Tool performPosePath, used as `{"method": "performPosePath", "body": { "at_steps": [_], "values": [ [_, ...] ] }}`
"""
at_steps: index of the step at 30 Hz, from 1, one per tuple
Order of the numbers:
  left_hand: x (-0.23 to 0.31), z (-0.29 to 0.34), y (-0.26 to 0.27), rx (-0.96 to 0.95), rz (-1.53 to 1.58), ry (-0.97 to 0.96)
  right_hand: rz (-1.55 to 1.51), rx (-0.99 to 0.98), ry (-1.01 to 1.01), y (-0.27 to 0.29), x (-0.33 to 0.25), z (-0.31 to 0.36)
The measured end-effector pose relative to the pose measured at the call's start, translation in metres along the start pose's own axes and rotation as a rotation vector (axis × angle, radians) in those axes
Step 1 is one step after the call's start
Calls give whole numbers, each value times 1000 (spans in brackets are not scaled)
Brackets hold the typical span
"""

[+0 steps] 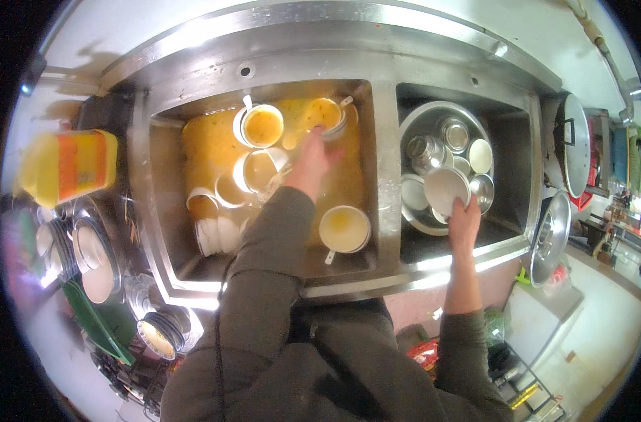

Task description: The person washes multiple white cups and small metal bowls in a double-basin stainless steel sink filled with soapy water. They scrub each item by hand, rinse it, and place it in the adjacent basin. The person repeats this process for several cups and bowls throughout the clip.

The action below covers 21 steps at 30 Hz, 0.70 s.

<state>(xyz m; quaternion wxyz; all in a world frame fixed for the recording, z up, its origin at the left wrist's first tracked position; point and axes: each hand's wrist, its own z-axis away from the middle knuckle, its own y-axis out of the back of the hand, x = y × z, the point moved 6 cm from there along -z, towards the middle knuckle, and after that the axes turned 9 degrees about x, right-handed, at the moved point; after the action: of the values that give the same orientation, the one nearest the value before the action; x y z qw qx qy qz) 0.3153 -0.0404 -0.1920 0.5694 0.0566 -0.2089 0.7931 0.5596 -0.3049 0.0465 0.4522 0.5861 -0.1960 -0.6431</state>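
My right hand (464, 224) grips the rim of a white bowl (447, 190), tilted over a round metal basin (433, 109) in the right sink. Smaller metal cups (455, 133) and a cream-coloured bowl (481, 156) lie in that basin. In the left sink, my left hand (313, 165) reaches over murky orange-yellow water, its fingers blurred by motion at the lower edge of a white handled bowl (324, 114) filled with orange liquid. Whether they grip it, I cannot tell. Several white bowls stand around, among them a handled one (263, 126) at the back and another (345, 228) at the front right.
A steel divider (386, 162) separates the two sinks. Left of them stand a yellow jug (71, 167), stacked plates (95, 260) and a green board (95, 320). A large pot lid (575, 144) and a metal bowl (549, 239) lean at the right.
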Motion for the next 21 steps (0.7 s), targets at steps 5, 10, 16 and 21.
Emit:
{"method": "performPosePath", "body": {
  "at_steps": [5,10,16,21],
  "values": [
    [10,-12,-2,-24,-169,-95,140,-156,-173,18,69,-24],
    [70,51,-12,407,-1290,-730,401,87,232,9,43,-15],
    [93,102,-28,277,-1707,-1040,250,-124,671,-50,-70,90],
    [142,100,17,275,-1347,-934,402,-695,846,-181,-135,186]
  ]
}}
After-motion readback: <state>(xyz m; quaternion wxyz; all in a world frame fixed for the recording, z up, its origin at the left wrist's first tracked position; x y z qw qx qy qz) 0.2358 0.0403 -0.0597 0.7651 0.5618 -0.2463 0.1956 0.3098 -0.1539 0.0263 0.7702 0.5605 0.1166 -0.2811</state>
